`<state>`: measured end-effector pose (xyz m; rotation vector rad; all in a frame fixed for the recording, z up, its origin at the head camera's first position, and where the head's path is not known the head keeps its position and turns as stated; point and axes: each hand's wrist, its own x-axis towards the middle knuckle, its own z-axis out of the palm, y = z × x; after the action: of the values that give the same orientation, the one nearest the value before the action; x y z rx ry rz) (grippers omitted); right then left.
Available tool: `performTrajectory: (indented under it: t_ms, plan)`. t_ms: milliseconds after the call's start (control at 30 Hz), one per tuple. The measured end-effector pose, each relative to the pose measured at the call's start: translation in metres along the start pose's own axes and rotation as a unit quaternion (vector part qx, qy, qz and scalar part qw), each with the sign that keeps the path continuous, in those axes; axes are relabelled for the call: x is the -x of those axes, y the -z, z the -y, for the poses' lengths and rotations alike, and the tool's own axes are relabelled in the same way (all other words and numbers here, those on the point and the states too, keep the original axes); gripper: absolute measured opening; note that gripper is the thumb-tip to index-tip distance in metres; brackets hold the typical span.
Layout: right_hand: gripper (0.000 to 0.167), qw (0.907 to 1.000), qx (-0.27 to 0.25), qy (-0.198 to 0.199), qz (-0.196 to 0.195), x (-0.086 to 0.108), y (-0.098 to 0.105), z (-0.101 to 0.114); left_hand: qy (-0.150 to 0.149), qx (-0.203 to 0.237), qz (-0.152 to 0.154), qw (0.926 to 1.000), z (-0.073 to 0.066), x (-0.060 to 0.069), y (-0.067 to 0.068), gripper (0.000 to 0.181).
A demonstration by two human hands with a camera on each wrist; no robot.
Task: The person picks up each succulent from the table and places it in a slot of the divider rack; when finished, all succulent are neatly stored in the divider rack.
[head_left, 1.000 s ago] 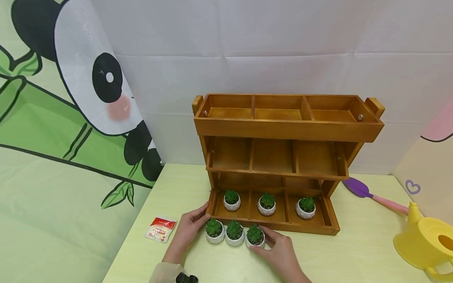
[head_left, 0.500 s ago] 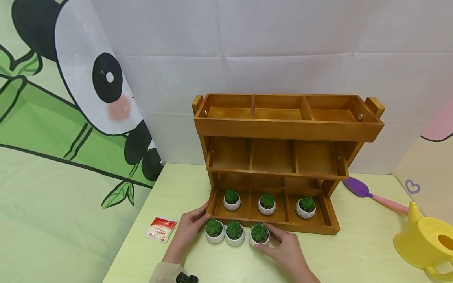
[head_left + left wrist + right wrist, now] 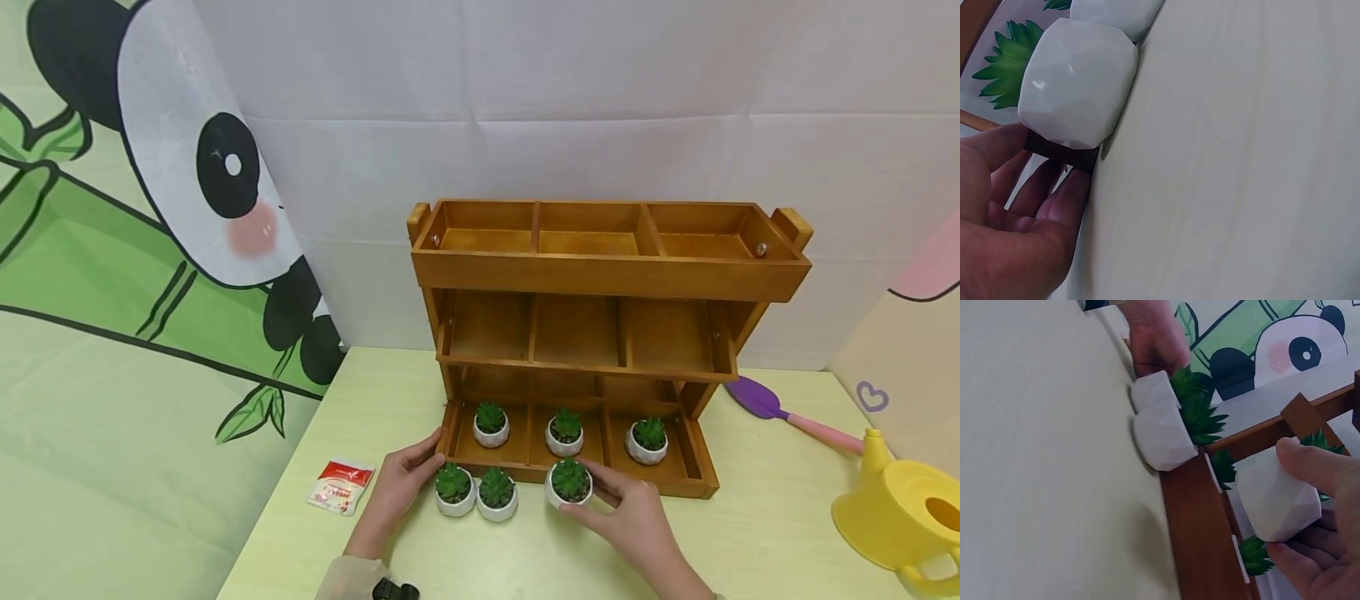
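My right hand (image 3: 639, 515) pinches a small potted succulent (image 3: 568, 485) by its white faceted pot, thumb on the near side. In the right wrist view this pot (image 3: 1277, 494) hangs above the table, its shadow below. My left hand (image 3: 401, 483) grips the front left corner of the three-tier wooden shelf (image 3: 611, 277), thumb and fingers on either side of the wood in the left wrist view. Two more potted succulents, one (image 3: 454, 490) beside the left hand and one (image 3: 497, 495) touching it, stand before the shelf. The bottom tier bears potted succulents left (image 3: 491, 425), middle (image 3: 564, 433) and right (image 3: 647, 442).
A red and white packet (image 3: 341, 487) lies left of the left hand. At the right are a purple shovel with a pink handle (image 3: 825, 433) and a yellow watering can (image 3: 896, 512). A pale cloth wall (image 3: 600, 125) rises behind the shelf.
The right hand has drawn its potted succulent away from the row, to the right and up off the table toward the shelf's front edge. The left hand keeps its place.
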<state>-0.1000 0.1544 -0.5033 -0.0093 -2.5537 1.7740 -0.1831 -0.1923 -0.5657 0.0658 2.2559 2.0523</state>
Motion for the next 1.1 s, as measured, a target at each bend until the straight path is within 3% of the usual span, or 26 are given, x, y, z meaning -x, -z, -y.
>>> performTrajectory:
  t_ms: [167, 367, 633, 967, 1100]
  plan:
    - [0.065, 0.9994, 0.007, 0.033, -0.007, -0.004, 0.017, 0.01, 0.005, -0.001, -0.001, 1.0, 0.0, 0.001, 0.0, 0.048]
    - [0.064, 0.9941, 0.065, 0.082, -0.029, -0.009, 0.04, 0.024, 0.004, -0.003, -0.002, 1.0, 0.001, 0.0, 0.0, 0.048]
    - [0.062, 0.9946, 0.023, 0.095, -0.036, -0.015, 0.067, 0.048, -0.004, -0.012, -0.001, 0.9999, 0.002, 0.0, 0.001, 0.048]
    - [0.063, 0.984, 0.095, 0.125, -0.085, -0.027, 0.099, 0.068, 0.007, -0.008, -0.002, 0.9999, 0.001, -0.001, 0.001, 0.048]
    - [0.062, 0.9819, 0.089, 0.139, -0.092, -0.034, 0.114, 0.075, 0.006, -0.005, -0.003, 1.0, 0.001, -0.001, 0.0, 0.048]
